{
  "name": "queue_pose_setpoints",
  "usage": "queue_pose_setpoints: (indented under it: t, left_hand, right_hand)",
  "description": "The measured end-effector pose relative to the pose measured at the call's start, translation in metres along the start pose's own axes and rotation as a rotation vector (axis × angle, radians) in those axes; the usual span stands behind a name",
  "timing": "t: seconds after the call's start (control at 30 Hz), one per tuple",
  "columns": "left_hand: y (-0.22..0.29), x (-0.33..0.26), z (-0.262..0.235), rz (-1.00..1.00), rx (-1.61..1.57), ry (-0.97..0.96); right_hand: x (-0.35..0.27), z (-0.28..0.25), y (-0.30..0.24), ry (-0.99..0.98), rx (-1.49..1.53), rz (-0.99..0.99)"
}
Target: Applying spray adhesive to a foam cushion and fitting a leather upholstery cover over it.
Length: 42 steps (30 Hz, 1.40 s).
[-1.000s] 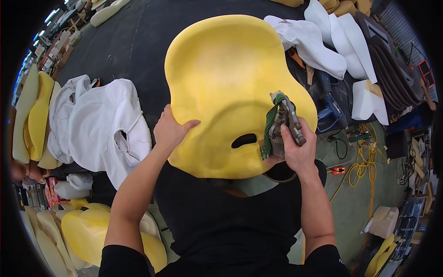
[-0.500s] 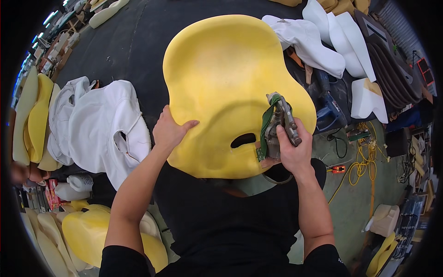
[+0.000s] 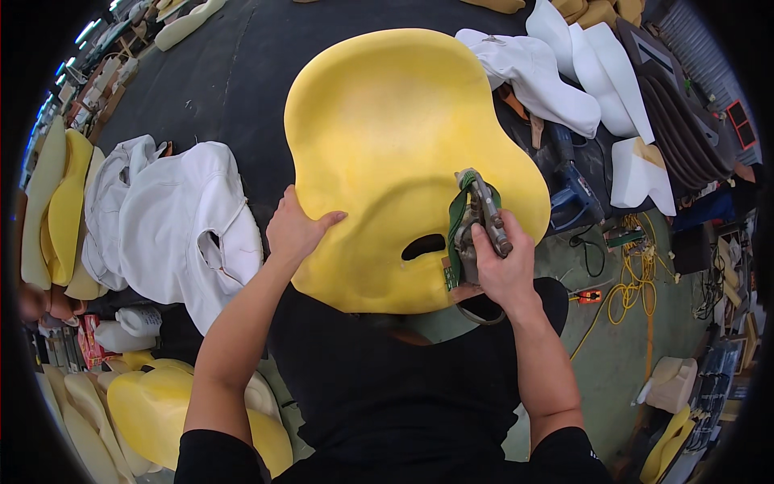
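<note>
A large yellow moulded foam piece (image 3: 387,121), shaped like a seat cushion, lies in front of me on the dark table with its lower edge near my body. It has a dark oval hole near its lower edge. My left hand (image 3: 297,226) grips its left edge, thumb on top, the other fingers partly hidden past the rim. In my right hand (image 3: 508,262) is a hand-held metal tool with a green band (image 3: 477,226). It sits over the foam's lower right part, just right of the hole; whether it touches the foam I cannot tell.
White fabric covers (image 3: 181,214) lie at the left, and another white cover (image 3: 536,77) at the far right. Near it rests a blue power tool (image 3: 574,194). White foam pieces (image 3: 601,73) are stacked beyond. A yellow cable (image 3: 633,286) coils on the floor at right; more yellow foam (image 3: 153,411) sits lower left.
The right hand and the metal tool have shifted slightly left, closer to the hole. The left hand keeps its hold on the foam's edge.
</note>
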State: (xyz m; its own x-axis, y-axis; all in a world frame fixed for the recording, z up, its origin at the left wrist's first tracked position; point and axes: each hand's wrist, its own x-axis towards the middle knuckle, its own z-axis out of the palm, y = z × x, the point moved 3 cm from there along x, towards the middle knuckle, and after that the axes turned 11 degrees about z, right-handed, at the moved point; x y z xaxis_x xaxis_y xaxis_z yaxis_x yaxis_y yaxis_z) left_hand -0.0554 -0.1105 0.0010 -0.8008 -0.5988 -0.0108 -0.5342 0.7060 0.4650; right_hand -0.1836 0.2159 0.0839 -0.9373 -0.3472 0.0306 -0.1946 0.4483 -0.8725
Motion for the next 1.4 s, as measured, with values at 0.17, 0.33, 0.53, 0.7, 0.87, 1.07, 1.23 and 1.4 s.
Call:
queue_pose_setpoints:
  t: [0.17,0.33,0.53,0.7,0.87,1.07,1.23,1.4]
  left_hand:
    - [0.003,0.000,-0.001,-0.006,-0.006,-0.015]
    - [0.003,0.007,-0.002,-0.011,-0.025,-0.022]
    - [-0.004,0.045,0.002,-0.122,0.012,-0.198]
    - [-0.020,0.093,0.009,-0.168,-0.022,-0.267]
    - [-0.037,0.081,0.010,-0.075,-0.031,0.231]
    - [-0.093,-0.016,0.045,-0.261,-0.438,0.177]
    - [-0.041,-0.010,0.017,-0.171,-0.540,0.039]
    - [-0.044,-0.018,0.021,-0.092,-0.450,0.103]
  right_hand:
    - [0.002,-0.003,0.002,0.025,-0.030,-0.051]
    - [-0.001,-0.002,0.006,-0.078,0.091,0.023]
    - [-0.013,-0.021,0.014,-0.042,0.388,0.121]
    - [-0.019,-0.045,0.002,0.087,0.526,0.004]
    - [-0.008,-0.081,0.015,0.224,0.515,-0.049]
    - [0.022,-0.126,-0.005,0.324,0.492,-0.176]
    - [0.037,-0.117,-0.006,0.337,0.437,-0.230]
    - [0.037,-0.072,-0.014,0.214,0.410,0.001]
